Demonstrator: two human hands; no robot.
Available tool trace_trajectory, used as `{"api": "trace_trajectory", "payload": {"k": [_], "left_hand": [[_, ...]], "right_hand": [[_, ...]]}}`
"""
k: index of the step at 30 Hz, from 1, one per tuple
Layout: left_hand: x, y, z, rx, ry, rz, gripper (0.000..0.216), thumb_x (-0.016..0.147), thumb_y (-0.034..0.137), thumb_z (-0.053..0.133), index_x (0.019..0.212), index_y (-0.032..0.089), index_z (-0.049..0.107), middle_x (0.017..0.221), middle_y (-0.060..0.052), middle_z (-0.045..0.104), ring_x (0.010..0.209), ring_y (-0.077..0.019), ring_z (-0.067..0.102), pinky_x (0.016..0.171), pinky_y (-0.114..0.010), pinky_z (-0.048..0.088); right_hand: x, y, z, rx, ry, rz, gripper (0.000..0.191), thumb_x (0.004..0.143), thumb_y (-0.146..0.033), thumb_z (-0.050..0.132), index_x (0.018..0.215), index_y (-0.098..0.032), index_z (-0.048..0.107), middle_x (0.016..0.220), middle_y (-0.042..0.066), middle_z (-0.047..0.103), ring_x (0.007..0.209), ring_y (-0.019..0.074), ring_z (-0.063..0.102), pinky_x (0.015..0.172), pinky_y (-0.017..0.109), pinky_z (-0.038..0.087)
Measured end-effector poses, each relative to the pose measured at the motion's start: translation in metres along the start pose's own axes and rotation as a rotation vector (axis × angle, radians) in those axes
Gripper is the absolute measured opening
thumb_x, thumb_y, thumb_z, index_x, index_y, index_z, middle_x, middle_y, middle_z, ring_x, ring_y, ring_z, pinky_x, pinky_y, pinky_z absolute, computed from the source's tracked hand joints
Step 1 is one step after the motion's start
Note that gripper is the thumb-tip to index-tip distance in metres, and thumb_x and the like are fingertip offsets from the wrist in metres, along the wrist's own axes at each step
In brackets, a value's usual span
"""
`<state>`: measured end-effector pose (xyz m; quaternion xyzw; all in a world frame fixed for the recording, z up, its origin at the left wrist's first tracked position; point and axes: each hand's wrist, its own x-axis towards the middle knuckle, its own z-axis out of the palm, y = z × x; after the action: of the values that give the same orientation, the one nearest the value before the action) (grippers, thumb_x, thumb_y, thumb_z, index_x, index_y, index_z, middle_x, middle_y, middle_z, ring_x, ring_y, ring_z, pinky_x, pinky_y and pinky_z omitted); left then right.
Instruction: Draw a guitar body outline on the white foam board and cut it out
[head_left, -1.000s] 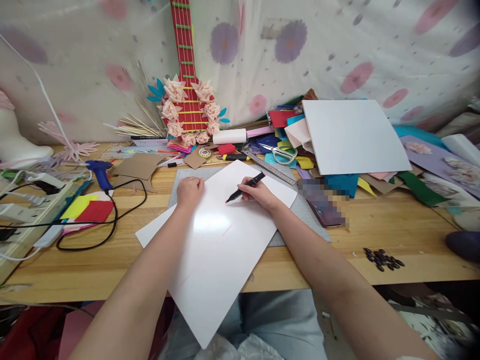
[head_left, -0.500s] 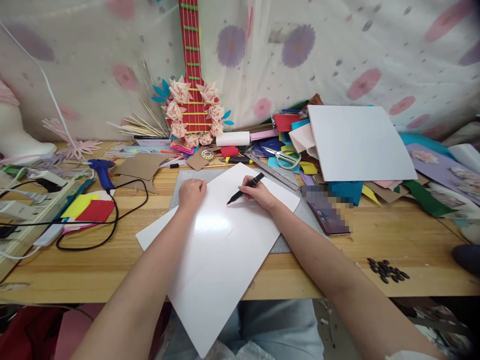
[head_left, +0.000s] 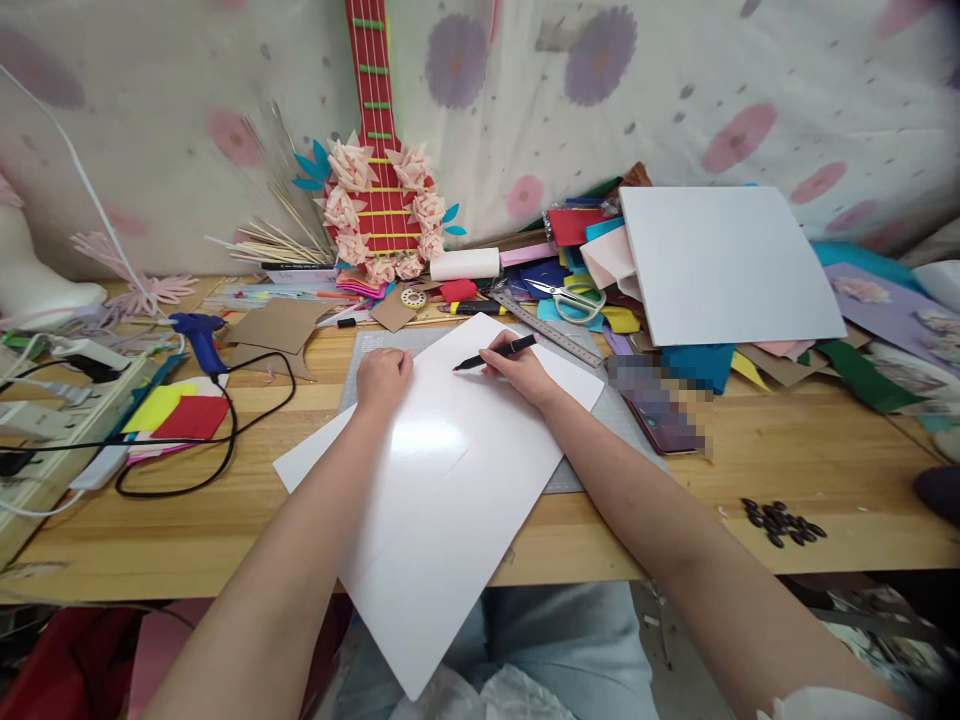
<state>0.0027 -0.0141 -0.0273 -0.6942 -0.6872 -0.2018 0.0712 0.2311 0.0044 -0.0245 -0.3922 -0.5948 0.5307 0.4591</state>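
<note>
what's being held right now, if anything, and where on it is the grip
The right hand holds a black marker around the middle of its barrel. The left hand is curled at the white board's edge, with nothing visible in it.

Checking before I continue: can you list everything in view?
Large flat sheet: one, white, centre
Slim marker: one, black, over sheet
Gridded mat: one, grey, under sheet
Marked ruler: one, grey, beyond sheet
Metal scissors: one pair, white-handled, back
Flat phone: one, dark, sheet's right
Oval pieces: many, black, front right
Square panel: one, white, back right
Flower-trimmed guitar: one, red, back
Plastic glue gun: one, blue, left
Power strip: one, cream, far left
Craft scraps, clutter: many, multicoloured, back
Wooden table: one, brown, centre
Flower-print hanging: one, whitish, behind
Legs: two, blue-clad, below
Left hand: one, bare, sheet's edge
Right hand: one, bare, gripping marker
</note>
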Motion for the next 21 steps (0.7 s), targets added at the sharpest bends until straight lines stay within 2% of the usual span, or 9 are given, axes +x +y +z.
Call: {"api": "trace_trajectory", "payload": {"k": [2,8,13,15,19,21], "left_hand": [[0.000,0.000,0.000,-0.003,0.012,0.008,0.037,0.088,0.028,0.037,0.073,0.016,0.069,0.082,-0.009,0.070,0.080,-0.0217,0.060,0.075,-0.033,0.038],[0.000,0.000,0.000,0.008,0.017,0.017,0.037,0.087,0.028,0.038,0.072,0.015,0.069,0.081,-0.010,0.070,0.079,-0.0219,0.060,0.073,-0.033,0.038],[0.001,-0.001,0.001,0.005,0.019,0.034,0.037,0.088,0.028,0.037,0.073,0.016,0.069,0.081,-0.009,0.070,0.079,-0.0208,0.060,0.074,-0.033,0.038],[0.001,-0.001,0.001,0.002,0.014,0.036,0.037,0.088,0.028,0.037,0.074,0.016,0.069,0.081,-0.009,0.070,0.079,-0.0208,0.060,0.074,-0.032,0.038],[0.001,-0.002,0.002,-0.003,0.020,0.033,0.037,0.088,0.029,0.038,0.074,0.016,0.069,0.081,-0.009,0.070,0.079,-0.0209,0.060,0.073,-0.033,0.038],[0.001,-0.003,0.003,-0.010,0.022,0.033,0.036,0.087,0.029,0.038,0.073,0.016,0.069,0.080,-0.009,0.070,0.079,-0.0209,0.060,0.073,-0.033,0.038]], "right_hand": [[-0.001,-0.001,-0.001,0.020,-0.007,0.017,0.033,0.068,-0.044,0.068,0.071,-0.021,0.046,0.054,-0.007,0.051,0.054,0.0096,0.051,0.061,0.027,0.043],[-0.010,-0.008,-0.002,-0.003,-0.250,0.019,0.030,0.071,-0.041,0.067,0.068,-0.020,0.045,0.049,-0.006,0.051,0.049,0.0085,0.045,0.055,0.025,0.036],[-0.010,-0.007,-0.002,-0.038,-0.298,0.022,0.029,0.073,-0.040,0.066,0.067,-0.020,0.045,0.050,-0.006,0.052,0.049,0.0082,0.044,0.056,0.025,0.036],[-0.008,-0.005,-0.002,-0.049,-0.251,0.028,0.029,0.072,-0.041,0.065,0.068,-0.020,0.046,0.050,-0.006,0.052,0.050,0.0090,0.046,0.056,0.026,0.037],[-0.003,-0.001,-0.003,-0.021,0.002,-0.017,0.031,0.070,-0.044,0.067,0.073,-0.021,0.046,0.055,-0.006,0.053,0.054,0.0102,0.050,0.060,0.028,0.042],[-0.003,-0.001,-0.003,0.002,0.032,-0.013,0.032,0.069,-0.045,0.067,0.073,-0.021,0.046,0.055,-0.006,0.053,0.055,0.0106,0.052,0.061,0.028,0.043]]}}
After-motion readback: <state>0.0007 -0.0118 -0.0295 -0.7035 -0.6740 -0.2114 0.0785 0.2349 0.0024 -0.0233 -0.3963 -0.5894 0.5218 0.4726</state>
